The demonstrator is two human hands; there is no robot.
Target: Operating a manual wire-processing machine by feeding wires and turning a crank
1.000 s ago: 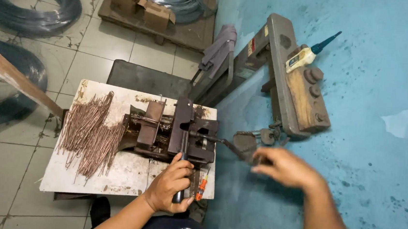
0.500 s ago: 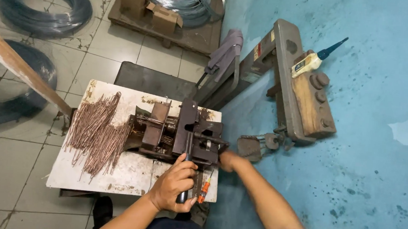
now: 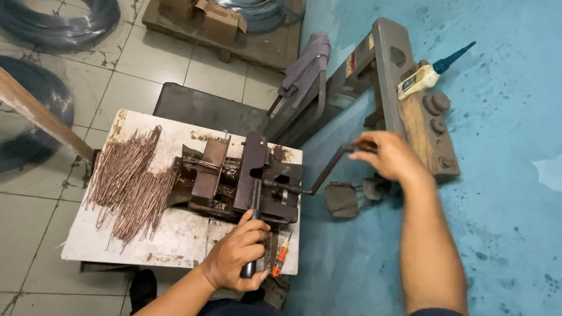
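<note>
The teal floor [image 3: 492, 195] takes up the right of the view and grey tiles the left, where dark wire coils [image 3: 52, 6] lie. A small white counter [image 3: 154, 241] stands between them. A grey steel frame [image 3: 394, 73] lies beyond its far right corner, with a glue bottle [image 3: 428, 76] resting on it.

On the counter's right half, reaching to the right edge, sits the hand-cranked bending jig [image 3: 252, 182], a dark metal block. A heap of bent copper-coloured wire pieces [image 3: 132, 180] lies on the left half, just beside the jig.

The right hand [image 3: 391, 157] is out past the counter's right edge, its grip wrapped shut around the crank handle [image 3: 334, 165], which runs slantwise back to the jig. The left hand [image 3: 240, 252], at the near edge, has its grip pressed closed around the dark lever [image 3: 251, 242] that stands out from the jig toward the person. A small orange-handled tool [image 3: 278, 261] lies just beside that hand.

To work this well, I judge the lever should be held firm while the crank turns in an even sweep, wrist in line with the handle, fingers away from the jig's moving parts
</note>
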